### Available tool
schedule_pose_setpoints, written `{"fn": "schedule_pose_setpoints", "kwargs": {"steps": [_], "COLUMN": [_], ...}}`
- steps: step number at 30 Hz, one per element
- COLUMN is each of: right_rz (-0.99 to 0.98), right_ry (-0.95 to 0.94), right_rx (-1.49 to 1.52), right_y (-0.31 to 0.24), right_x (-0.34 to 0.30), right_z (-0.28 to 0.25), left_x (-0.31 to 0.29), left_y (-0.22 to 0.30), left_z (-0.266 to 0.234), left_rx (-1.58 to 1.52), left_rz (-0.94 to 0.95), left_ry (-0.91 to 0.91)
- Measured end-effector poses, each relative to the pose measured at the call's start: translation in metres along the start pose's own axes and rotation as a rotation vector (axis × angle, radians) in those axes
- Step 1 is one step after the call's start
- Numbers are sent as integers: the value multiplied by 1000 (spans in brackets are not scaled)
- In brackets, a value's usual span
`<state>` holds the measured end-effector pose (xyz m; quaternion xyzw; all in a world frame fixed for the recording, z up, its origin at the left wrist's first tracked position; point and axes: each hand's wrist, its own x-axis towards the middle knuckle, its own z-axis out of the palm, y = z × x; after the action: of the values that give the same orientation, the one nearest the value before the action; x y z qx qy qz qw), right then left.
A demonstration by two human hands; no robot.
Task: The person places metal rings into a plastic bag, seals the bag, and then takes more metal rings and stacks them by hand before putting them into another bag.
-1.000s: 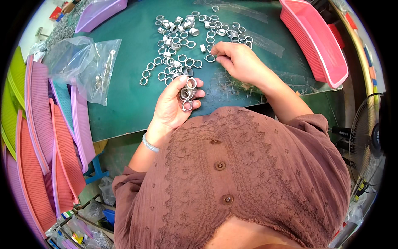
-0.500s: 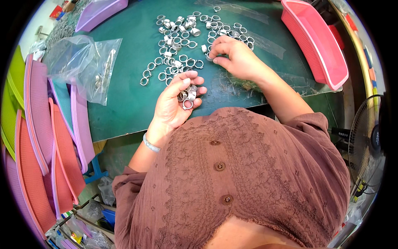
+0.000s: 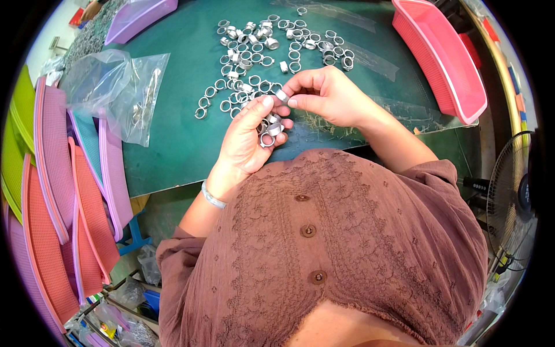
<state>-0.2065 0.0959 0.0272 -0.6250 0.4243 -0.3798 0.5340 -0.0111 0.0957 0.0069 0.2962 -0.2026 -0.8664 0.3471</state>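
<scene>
In my left hand point(image 3: 245, 136), palm up with the fingers curled, lie several silver metal rings point(image 3: 267, 139), each with a small lug on its edge. My right hand point(image 3: 329, 95) pinches one more metal ring point(image 3: 282, 96) between thumb and fingertips, just beside my left thumb and fingertips. Whether the left fingers also touch that ring, I cannot tell. Beyond both hands, many loose rings point(image 3: 255, 58) are scattered over the green tabletop point(image 3: 185, 69), some lying flat, others standing on edge or overlapping.
A pink plastic basket point(image 3: 439, 63) stands at the table's right edge, and a purple basket point(image 3: 136, 20) at the far left. A clear plastic bag point(image 3: 136, 87) with metal pieces lies on the left, above stacked coloured baskets point(image 3: 49, 173). A fan point(image 3: 511, 191) is on the right.
My right hand has come from the scattered rings back toward my left hand, bringing one ring with it. The left hand still holds its rings, its thumb now close to the right fingertips.
</scene>
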Motion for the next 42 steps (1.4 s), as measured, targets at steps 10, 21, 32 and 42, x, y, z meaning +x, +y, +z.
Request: {"fn": "schedule_pose_setpoints", "kwargs": {"steps": [10,21,32,42], "right_rz": [-108,-128,-3,-149], "right_ry": [222,228,3,82], "right_rx": [-316,-900,-27,-278], "right_y": [-4,23,8,10], "right_x": [-12,-26,-19,1], "right_z": [-19,-36,-22,-10], "left_x": [-1,-1,0,1], "left_y": [-2,-5,-3,-5], "left_z": [-3,-11,-4,-9], "left_rx": [-144,-113,-37,-29], "left_rz": [-78,-49,-99,-150], "left_ry": [16,-85,-66,-133]}}
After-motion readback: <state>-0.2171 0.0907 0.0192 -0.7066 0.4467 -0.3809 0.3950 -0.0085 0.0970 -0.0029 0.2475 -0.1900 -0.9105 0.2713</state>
